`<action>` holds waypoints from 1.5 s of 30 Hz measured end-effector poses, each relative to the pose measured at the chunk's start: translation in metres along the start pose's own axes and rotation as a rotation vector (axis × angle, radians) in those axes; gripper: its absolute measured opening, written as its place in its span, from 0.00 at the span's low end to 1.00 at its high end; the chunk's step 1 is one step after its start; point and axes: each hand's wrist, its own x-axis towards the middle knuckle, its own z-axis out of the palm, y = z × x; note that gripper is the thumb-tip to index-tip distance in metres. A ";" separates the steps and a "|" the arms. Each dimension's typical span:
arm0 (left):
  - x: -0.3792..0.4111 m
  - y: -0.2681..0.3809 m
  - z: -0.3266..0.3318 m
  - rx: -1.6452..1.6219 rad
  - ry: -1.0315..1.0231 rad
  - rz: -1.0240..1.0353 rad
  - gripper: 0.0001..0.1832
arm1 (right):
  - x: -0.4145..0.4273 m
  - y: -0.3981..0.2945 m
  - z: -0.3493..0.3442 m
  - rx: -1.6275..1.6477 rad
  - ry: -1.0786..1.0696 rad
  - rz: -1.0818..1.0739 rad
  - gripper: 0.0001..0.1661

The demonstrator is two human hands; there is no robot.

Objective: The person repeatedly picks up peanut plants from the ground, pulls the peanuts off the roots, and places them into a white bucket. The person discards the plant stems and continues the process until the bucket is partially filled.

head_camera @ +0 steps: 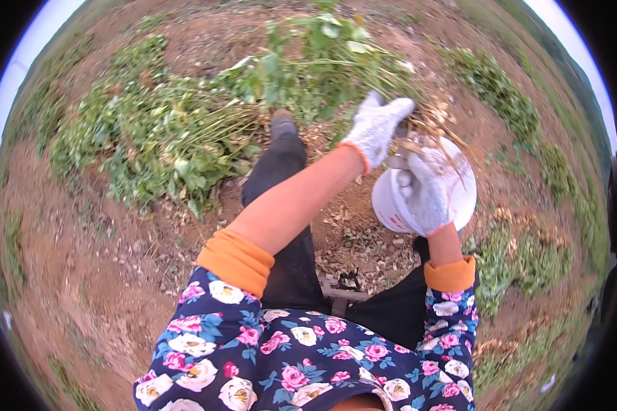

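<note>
My left hand (378, 126), in a white knitted glove with an orange cuff, is closed around the stems of a bunch of pulled peanut plants (334, 67). The leafy tops reach away to the upper left, and the roots with pale pods (437, 110) hang at the right. Just below the roots, over the near rim of a white plastic bucket (391, 203), is my right hand (427, 190), gloved too. Its fingers are curled near the pods; whether they grip any is hidden. Light roots hang across the bucket's opening.
A heap of leafy peanut plants (159, 133) lies on the soil to the left, beside my shoe (283, 126). More plants lie in rows at the right (498, 92) and lower right (524, 257). Dry leaf litter (360, 246) covers soil between my legs.
</note>
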 end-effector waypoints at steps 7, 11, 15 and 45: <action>-0.006 0.001 0.001 0.022 0.036 -0.031 0.22 | 0.007 0.008 -0.007 0.121 0.060 -0.024 0.12; 0.000 -0.016 -0.001 0.093 0.052 -0.020 0.20 | 0.006 0.003 -0.002 0.192 0.126 -0.010 0.10; -0.003 -0.015 0.003 0.056 0.002 -0.044 0.20 | 0.011 0.003 -0.011 0.146 0.148 0.001 0.08; -0.041 0.005 0.035 -0.093 0.082 -0.212 0.20 | -0.003 -0.005 0.007 -0.316 0.137 0.047 0.13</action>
